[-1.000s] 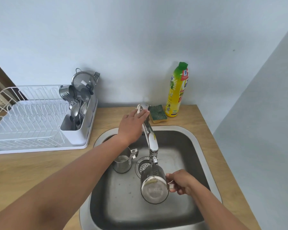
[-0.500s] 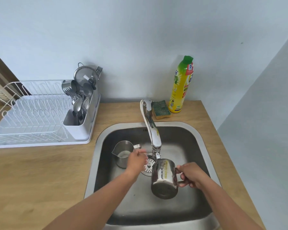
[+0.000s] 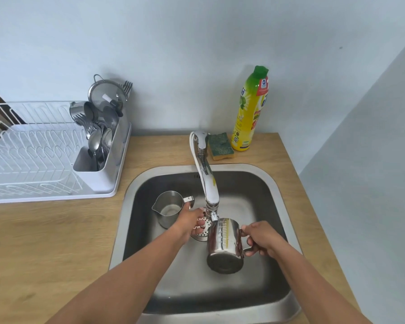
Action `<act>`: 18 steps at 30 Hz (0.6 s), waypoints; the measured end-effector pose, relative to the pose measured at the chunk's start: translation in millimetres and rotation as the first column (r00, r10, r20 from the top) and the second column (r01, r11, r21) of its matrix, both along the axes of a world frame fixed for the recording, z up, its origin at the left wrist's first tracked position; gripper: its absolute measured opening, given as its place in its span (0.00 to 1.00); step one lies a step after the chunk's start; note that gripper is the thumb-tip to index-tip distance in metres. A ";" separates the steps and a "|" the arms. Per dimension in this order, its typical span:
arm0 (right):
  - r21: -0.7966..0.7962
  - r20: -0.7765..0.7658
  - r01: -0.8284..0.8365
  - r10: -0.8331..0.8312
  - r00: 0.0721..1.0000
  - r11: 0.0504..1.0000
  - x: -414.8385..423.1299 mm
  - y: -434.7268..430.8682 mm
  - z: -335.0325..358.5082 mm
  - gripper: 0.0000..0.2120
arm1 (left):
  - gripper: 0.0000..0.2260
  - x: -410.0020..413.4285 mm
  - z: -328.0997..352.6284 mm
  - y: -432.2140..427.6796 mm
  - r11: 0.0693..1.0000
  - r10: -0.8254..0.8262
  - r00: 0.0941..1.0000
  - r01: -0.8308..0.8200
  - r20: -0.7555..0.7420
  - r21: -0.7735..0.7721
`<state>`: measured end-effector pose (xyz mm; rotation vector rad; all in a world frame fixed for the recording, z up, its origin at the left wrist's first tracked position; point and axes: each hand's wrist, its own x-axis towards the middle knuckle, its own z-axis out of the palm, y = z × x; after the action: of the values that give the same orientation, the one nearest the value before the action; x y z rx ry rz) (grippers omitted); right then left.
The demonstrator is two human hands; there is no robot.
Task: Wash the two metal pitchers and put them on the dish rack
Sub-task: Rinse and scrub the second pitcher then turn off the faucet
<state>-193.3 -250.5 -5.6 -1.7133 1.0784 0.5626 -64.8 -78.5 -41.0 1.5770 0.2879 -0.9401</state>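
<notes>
1. The wooden bench [image 3: 56, 242] carried a square steel sink [image 3: 276, 183] set toward its right edge, and a white wire dish rack [image 3: 33, 160] at its back left corner. I counted one sink and one rack, and no pitcher stood on the rack yet.
2. A second earlier my left hand [image 3: 187, 224] was up on the chrome tap [image 3: 208, 183]. By now it had come down into the sink, just beside the small steel pitcher standing upright [image 3: 167, 208] near the sink's left wall. Its fingers were curled loosely over the drain, grasping nothing that I could see.
3. My right hand [image 3: 260, 239] was clenched on the handle of the shiny steel pitcher tipped on its side [image 3: 223, 246], mouth up under the spout and base toward me, turned further than before.
4. I judged the rinse of the first pitcher was under way and the second came next, though I could not make out any water.
5. Counted: two pitchers, one tall yellow soap bottle with a green cap [image 3: 250, 108], and one green-and-yellow sponge [image 3: 221, 147] at the back edge.
</notes>
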 end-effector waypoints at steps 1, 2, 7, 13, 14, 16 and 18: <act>0.000 -0.001 -0.002 0.002 1.000 1.000 0.9 0.6 0.6 0.13 | 0.16 -1.6 -2.4 1.4 1.000 -0.008 1.000 0.008 0.017 0.009; 0.000 -0.001 -0.002 0.002 1.000 1.000 1.7 1.0 1.1 0.13 | 0.14 -4.7 -4.4 3.3 1.000 -0.017 0.999 0.017 0.039 0.024; -0.045 0.025 -0.006 0.007 1.000 0.999 4.5 3.7 4.7 0.13 | 0.13 -22.8 -20.6 25.0 0.995 -0.037 0.992 0.025 0.117 0.097; -0.122 0.060 -0.032 0.039 0.997 0.992 5.2 9.1 10.6 0.15 | 0.07 -37.6 -29.6 57.2 0.976 0.004 0.968 -0.059 0.252 0.212; -0.124 0.069 -0.037 0.046 0.997 0.992 5.6 10.7 13.2 0.16 | 0.06 -39.2 -30.0 62.1 0.970 0.010 0.961 -0.077 0.278 0.230; -0.137 0.089 -0.043 0.055 0.995 0.990 6.8 13.3 17.7 0.16 | 0.07 -43.0 -24.3 70.1 0.964 0.030 0.942 -0.115 0.333 0.239; -0.153 0.101 -0.045 0.061 0.993 0.987 6.9 15.8 21.6 0.17 | 0.12 -45.8 -16.8 76.6 0.968 0.040 0.929 -0.127 0.369 0.216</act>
<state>-186.4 -234.7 16.0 -1.8868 1.0241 0.4277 -110.6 -1.9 -57.7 1.9071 0.2097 -0.5451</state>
